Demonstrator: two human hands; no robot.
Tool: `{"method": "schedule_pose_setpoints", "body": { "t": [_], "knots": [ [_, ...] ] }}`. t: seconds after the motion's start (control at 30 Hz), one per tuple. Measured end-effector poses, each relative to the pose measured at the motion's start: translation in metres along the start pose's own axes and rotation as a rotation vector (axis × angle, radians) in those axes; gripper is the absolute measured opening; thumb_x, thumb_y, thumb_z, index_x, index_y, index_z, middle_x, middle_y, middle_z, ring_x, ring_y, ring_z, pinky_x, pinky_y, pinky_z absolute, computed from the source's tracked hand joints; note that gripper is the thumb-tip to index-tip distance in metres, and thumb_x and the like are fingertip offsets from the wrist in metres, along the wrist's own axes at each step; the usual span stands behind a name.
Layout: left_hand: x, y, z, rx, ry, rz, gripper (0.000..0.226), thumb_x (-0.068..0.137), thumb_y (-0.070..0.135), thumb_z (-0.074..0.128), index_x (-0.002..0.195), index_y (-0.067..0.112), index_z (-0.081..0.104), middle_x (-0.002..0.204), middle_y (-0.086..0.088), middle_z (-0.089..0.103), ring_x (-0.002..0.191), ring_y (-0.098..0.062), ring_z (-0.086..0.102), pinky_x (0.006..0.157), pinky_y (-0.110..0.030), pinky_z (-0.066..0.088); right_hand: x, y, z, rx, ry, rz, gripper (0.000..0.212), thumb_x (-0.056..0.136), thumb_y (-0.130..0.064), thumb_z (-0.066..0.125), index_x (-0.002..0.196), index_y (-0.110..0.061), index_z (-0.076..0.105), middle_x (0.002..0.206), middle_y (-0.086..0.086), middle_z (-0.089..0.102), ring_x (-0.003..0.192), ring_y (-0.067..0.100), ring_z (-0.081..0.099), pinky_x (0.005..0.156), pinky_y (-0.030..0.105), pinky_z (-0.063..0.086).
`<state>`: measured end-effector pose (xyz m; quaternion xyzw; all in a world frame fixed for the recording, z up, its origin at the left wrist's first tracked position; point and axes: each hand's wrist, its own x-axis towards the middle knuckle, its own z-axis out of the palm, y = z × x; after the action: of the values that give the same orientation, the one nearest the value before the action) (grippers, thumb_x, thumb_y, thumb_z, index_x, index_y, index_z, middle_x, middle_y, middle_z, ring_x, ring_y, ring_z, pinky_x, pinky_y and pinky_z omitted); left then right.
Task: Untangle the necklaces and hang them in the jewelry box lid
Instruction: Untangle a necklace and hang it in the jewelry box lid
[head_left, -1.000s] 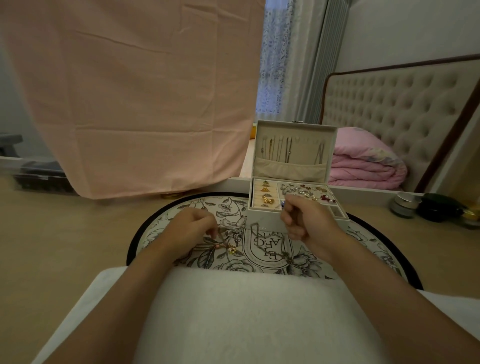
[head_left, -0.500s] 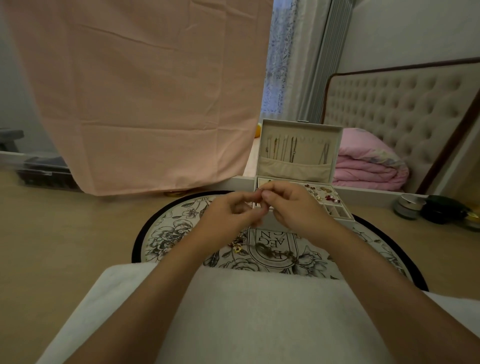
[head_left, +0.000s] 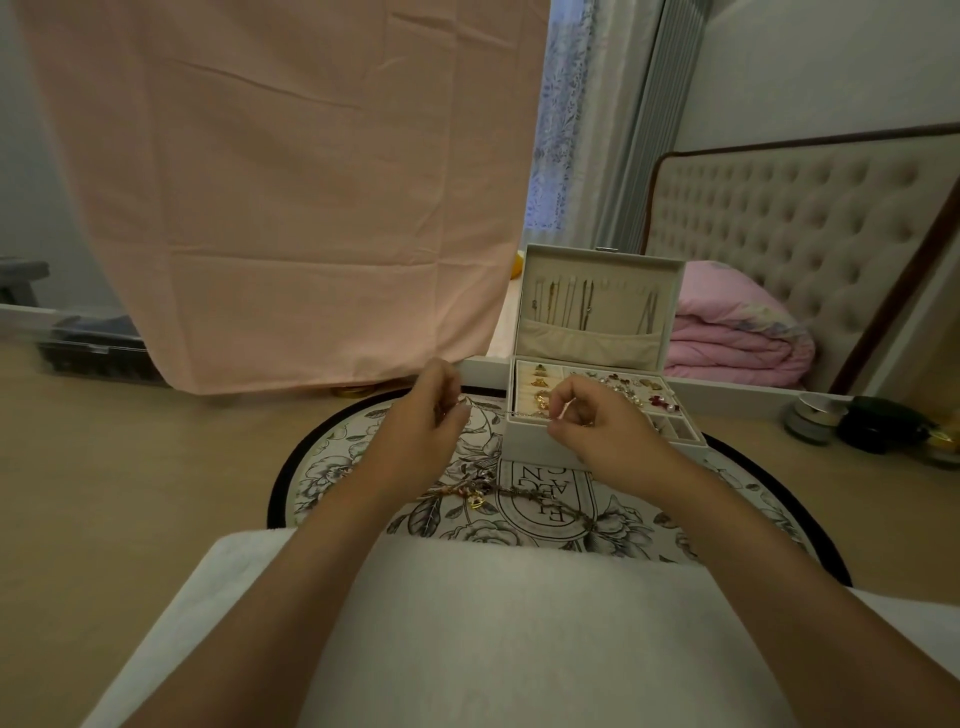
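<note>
A thin chain (head_left: 511, 413) is stretched between the two hands, just in front of the jewelry box (head_left: 524, 441) at its front left corner. The left hand (head_left: 421, 423) has its fingers curled and pinches one end out to the left of the box. The right hand (head_left: 597, 428) pinches the other end between thumb and forefinger, directly in front of the box's open trays. Both grips are narrow and closed on the chain, though it is too fine to follow right into the fingers.

The chain's long axis runs left to right, roughly level and parallel to the box's front wall. The lid (head_left: 670, 291) stands upright at the back of the box, so it lies behind and above both grips. The right hand is clearly the nearer one to it.

Several necklaces (head_left: 558, 306) already hang in the left part of the lid and one more near its right side. The pegs between them look free. The likely next move is to carry one end up and back over the trays to one of those pegs, letting the chain turn from level to hanging.

A tangle (head_left: 480, 491) of necklaces with a gold heart charm lies on the round mat (head_left: 332, 467), in front of the box and below the left hand. More untangling seems to remain.
</note>
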<state>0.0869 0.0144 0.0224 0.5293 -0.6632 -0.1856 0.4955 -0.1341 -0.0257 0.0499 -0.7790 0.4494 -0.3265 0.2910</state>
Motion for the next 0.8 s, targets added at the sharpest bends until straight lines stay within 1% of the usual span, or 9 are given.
{"method": "schedule_pose_setpoints", "body": {
  "t": [0.07, 0.17, 0.23, 0.33, 0.43, 0.5, 0.57, 0.67, 0.8],
  "knots": [
    [0.005, -0.001, 0.003, 0.091, -0.075, 0.042, 0.028, 0.098, 0.006, 0.049, 0.081, 0.029, 0.048, 0.071, 0.005, 0.049, 0.057, -0.004, 0.038, 0.055, -0.022, 0.037, -0.003, 0.006, -0.004, -0.006, -0.006, -0.001, 0.026, 0.095, -0.007, 0.059, 0.081, -0.029, 0.059, 0.072, -0.002, 0.051, 0.064, 0.012, 0.047, 0.062, 0.030, 0.043],
    [0.016, -0.005, 0.013, 0.267, -0.166, 0.048, 0.036, 0.096, 0.004, 0.048, 0.076, 0.033, 0.055, 0.084, 0.009, 0.052, 0.075, -0.005, 0.046, 0.066, -0.022, 0.034, -0.008, 0.016, -0.005, -0.080, -0.050, 0.051, 0.034, 0.097, -0.006, 0.055, 0.079, -0.032, 0.069, 0.085, 0.006, 0.065, 0.071, 0.013, 0.056, 0.064, 0.022, 0.048],
    [0.018, -0.013, 0.020, 0.366, -0.186, 0.017, 0.029, 0.097, 0.009, 0.049, 0.086, 0.031, 0.064, 0.092, 0.013, 0.052, 0.087, -0.007, 0.048, 0.073, -0.020, 0.038, -0.009, 0.023, -0.001, -0.188, -0.119, 0.095, 0.035, 0.097, -0.007, 0.056, 0.086, -0.034, 0.075, 0.098, 0.001, 0.070, 0.083, 0.015, 0.066, 0.073, 0.022, 0.055],
    [0.015, -0.029, 0.025, 0.557, -0.270, -0.014, 0.025, 0.098, 0.018, 0.054, 0.116, 0.026, 0.070, 0.116, 0.006, 0.057, 0.113, -0.015, 0.049, 0.098, -0.033, 0.044, -0.010, 0.033, 0.008, -0.328, -0.165, 0.114, 0.027, 0.098, -0.008, 0.058, 0.110, -0.025, 0.076, 0.118, -0.006, 0.069, 0.105, 0.010, 0.064, 0.094, 0.022, 0.051],
    [0.010, -0.036, 0.024, 0.638, -0.245, -0.013, 0.028, 0.095, 0.022, 0.059, 0.121, 0.028, 0.070, 0.130, 0.004, 0.055, 0.125, -0.019, 0.044, 0.106, -0.039, 0.042, -0.006, 0.036, 0.012, -0.465, -0.163, 0.088, 0.031, 0.098, -0.010, 0.058, 0.123, -0.024, 0.072, 0.126, -0.005, 0.068, 0.115, 0.012, 0.061, 0.103, 0.027, 0.048],
    [0.009, -0.033, 0.023, 0.599, -0.178, 0.023, 0.025, 0.095, 0.021, 0.059, 0.114, 0.029, 0.072, 0.125, 0.005, 0.058, 0.122, -0.016, 0.046, 0.103, -0.038, 0.044, -0.003, 0.031, 0.012, -0.667, -0.183, 0.059, 0.034, 0.099, -0.015, 0.057, 0.125, -0.033, 0.070, 0.128, -0.007, 0.067, 0.115, 0.016, 0.061, 0.101, 0.032, 0.050],
    [0.009, -0.027, 0.024, 0.556, -0.205, 0.073, 0.022, 0.095, 0.022, 0.060, 0.111, 0.030, 0.073, 0.113, 0.008, 0.062, 0.111, -0.012, 0.050, 0.097, -0.035, 0.046, -0.001, 0.026, 0.015, -0.803, -0.170, -0.010, 0.031, 0.099, -0.024, 0.057, 0.124, -0.040, 0.068, 0.127, -0.008, 0.067, 0.113, 0.018, 0.061, 0.096, 0.034, 0.052],
    [0.009, -0.020, 0.028, 0.488, -0.292, 0.127, 0.019, 0.092, 0.027, 0.066, 0.109, 0.027, 0.075, 0.104, 0.009, 0.064, 0.099, -0.007, 0.053, 0.090, -0.029, 0.048, 0.004, 0.021, 0.023, -0.751, -0.205, -0.107, 0.024, 0.099, -0.038, 0.058, 0.120, -0.041, 0.070, 0.119, -0.010, 0.068, 0.108, 0.016, 0.061, 0.090, 0.035, 0.052],
    [0.005, -0.022, 0.032, 0.482, -0.347, 0.139, 0.020, 0.087, 0.038, 0.072, 0.104, 0.027, 0.075, 0.097, 0.009, 0.064, 0.090, -0.006, 0.053, 0.081, -0.025, 0.046, 0.007, 0.021, 0.028, -0.701, -0.272, -0.140, 0.020, 0.095, -0.041, 0.063, 0.109, -0.036, 0.076, 0.106, -0.010, 0.069, 0.097, 0.014, 0.062, 0.085, 0.038, 0.054]
  ]
}}
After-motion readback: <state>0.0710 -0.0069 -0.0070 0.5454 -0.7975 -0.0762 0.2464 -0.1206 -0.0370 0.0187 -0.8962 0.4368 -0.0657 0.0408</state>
